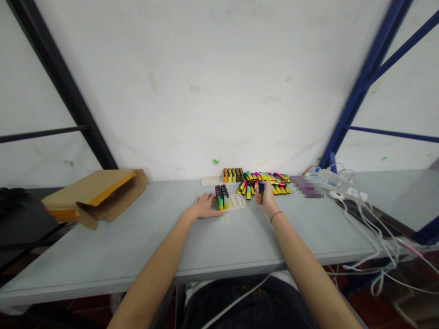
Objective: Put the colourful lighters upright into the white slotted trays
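In the head view, the white tray (238,201) carries upright lighters (222,198) at its left end. Beside this end rests the left hand (203,207), gripping nothing. Right of the tray, the right hand (265,197) grasps a blue lighter (261,187).

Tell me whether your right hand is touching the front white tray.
Apart: the head view shows grey tabletop between the right hand and the right edge of the front white tray.
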The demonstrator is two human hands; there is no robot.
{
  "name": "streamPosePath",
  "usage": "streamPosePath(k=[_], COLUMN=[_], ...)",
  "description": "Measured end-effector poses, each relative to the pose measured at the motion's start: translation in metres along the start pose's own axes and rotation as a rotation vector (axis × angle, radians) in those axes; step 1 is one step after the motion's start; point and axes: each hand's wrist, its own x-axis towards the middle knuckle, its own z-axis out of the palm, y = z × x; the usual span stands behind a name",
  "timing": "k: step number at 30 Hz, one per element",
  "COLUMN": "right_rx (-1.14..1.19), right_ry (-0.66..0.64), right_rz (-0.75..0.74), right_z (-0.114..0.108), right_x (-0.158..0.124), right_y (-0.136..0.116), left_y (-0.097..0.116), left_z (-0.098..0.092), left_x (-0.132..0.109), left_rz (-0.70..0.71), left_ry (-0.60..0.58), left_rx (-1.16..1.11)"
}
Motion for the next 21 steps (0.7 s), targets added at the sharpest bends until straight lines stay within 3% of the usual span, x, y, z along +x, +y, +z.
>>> streamPosePath(k=[10, 16, 21], right_rx=[0.039, 0.043, -0.068], right_ry=[-0.030, 0.068, -0.006], right_rz=[0.029, -0.055, -0.108], right_z=[0.0034, 0.0016, -0.0027], right_x=[-0.0050, -0.0008, 0.0043], right_y=[-0.0035, -0.0014, 0.0047], left_y=[0.0004, 0.0005, -0.0005], left_z=[-0.0006, -0.0003, 0.0007], left_x=[-0.0003, -0.0002, 0.0006], left_rz=[0.007, 0.004, 0.003], left_ry=[0.005, 0.000, 0.004], left_rx=[0.011, 0.015, 0.008])
